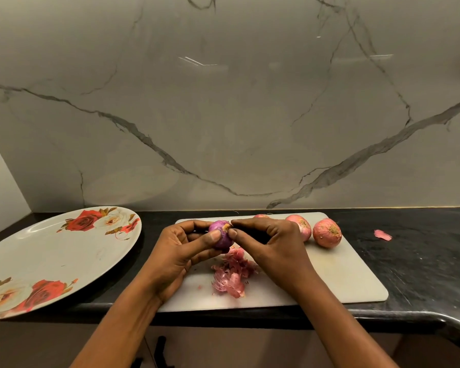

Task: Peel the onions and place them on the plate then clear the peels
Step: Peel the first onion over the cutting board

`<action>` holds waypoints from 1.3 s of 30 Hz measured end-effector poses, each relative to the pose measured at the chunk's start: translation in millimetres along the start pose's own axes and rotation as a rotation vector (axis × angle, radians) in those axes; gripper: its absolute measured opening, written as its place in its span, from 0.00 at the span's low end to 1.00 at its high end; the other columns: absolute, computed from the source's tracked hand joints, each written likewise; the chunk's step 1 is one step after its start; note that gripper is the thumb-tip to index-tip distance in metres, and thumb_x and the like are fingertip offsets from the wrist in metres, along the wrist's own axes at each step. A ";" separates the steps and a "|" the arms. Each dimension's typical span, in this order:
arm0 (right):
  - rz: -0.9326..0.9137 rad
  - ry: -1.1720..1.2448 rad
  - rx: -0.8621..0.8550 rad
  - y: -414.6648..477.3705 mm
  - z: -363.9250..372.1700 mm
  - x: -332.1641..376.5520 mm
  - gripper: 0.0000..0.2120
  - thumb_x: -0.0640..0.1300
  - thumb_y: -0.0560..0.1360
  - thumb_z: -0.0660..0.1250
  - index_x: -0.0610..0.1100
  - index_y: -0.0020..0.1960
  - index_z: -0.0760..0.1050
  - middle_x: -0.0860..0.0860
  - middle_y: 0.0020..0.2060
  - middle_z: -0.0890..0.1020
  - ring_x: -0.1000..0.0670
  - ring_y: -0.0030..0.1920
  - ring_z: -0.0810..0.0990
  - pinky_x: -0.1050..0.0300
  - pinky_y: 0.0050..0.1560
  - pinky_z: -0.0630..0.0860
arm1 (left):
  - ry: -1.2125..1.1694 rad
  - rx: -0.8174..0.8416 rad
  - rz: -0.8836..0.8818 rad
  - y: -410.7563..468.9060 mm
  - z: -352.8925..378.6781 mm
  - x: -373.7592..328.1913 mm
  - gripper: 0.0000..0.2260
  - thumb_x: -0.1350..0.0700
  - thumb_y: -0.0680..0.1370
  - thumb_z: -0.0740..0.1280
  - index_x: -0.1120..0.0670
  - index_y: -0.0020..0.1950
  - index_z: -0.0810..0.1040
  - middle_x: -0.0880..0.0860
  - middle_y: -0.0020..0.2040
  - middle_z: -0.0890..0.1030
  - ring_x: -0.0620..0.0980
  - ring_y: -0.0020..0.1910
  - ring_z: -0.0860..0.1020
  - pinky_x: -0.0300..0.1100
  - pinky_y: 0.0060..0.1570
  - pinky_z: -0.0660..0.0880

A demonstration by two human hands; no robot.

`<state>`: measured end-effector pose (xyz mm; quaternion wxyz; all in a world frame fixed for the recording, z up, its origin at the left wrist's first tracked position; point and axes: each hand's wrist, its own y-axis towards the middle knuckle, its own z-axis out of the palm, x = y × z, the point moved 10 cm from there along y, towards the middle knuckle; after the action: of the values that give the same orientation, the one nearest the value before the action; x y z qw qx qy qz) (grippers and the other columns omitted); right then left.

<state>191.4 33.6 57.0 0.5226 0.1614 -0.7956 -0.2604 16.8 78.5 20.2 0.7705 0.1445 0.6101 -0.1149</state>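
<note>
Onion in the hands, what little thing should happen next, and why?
Probably the right hand should pull off the brown root tuft it pinches: the onion in the left hand already looks purple and bare, and the plate holds none.

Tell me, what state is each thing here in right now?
Held onion, mostly peeled, purple, above the board.
Left hand, grips the held onion.
Right hand, pinches at its root end.
Other onions, three, skins on, lying on the board.
Plate, holds no onions.
Peels, heaped on the board.
Stray peel, on the counter right of the board.
</note>
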 end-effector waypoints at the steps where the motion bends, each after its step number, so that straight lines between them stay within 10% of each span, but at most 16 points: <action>1: -0.004 -0.004 -0.003 0.7 -0.1 -0.9 0.11 0.43 0.77 0.77 0.49 0.60 0.87 0.58 0.50 0.89 0.61 0.52 0.87 0.60 0.55 0.84 | 0.007 0.002 0.002 0.1 0.2 -0.1 0.18 0.63 0.74 0.74 0.64 0.63 0.81 0.65 0.55 0.86 0.62 0.55 0.87 0.47 0.54 0.85; 12: -0.099 -0.250 -0.036 0.5 2.1 5.3 0.08 0.45 0.82 0.71 0.47 0.59 0.87 0.55 0.47 0.88 0.58 0.47 0.85 0.58 0.48 0.84 | 0.064 0.009 -0.024 3.2 1.6 4.4 0.14 0.55 0.81 0.68 0.61 0.62 0.84 0.63 0.57 0.86 0.61 0.58 0.85 0.47 0.54 0.85; 21: 0.137 0.144 0.072 2.2 10.7 -15.7 0.06 0.41 0.81 0.73 0.41 0.54 0.87 0.50 0.42 0.89 0.49 0.42 0.89 0.52 0.46 0.87 | 0.166 -0.026 -0.046 6.6 3.2 8.4 0.20 0.44 0.85 0.61 0.55 0.59 0.87 0.60 0.52 0.87 0.55 0.44 0.83 0.48 0.47 0.82; 29: 0.227 0.213 0.112 2.2 14.6 -22.9 0.05 0.41 0.83 0.70 0.41 0.54 0.85 0.46 0.43 0.88 0.46 0.43 0.89 0.49 0.47 0.87 | 0.188 0.072 0.070 4.1 4.6 3.9 0.32 0.64 0.70 0.80 0.48 0.70 0.75 0.54 0.66 0.81 0.58 0.61 0.85 0.53 0.58 0.83; 39: 0.248 0.095 0.178 1.8 22.9 -23.1 0.10 0.46 0.87 0.61 0.43 0.51 0.77 0.48 0.39 0.79 0.50 0.39 0.76 0.37 0.46 0.78 | 0.202 0.135 0.066 2.1 14.6 1.6 0.16 0.56 0.81 0.70 0.54 0.69 0.82 0.57 0.62 0.84 0.60 0.61 0.83 0.50 0.57 0.83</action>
<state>179.8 52.9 33.5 0.5713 0.1196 -0.8039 -0.1146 31.1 75.1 21.9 0.6972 0.2269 0.6702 -0.1151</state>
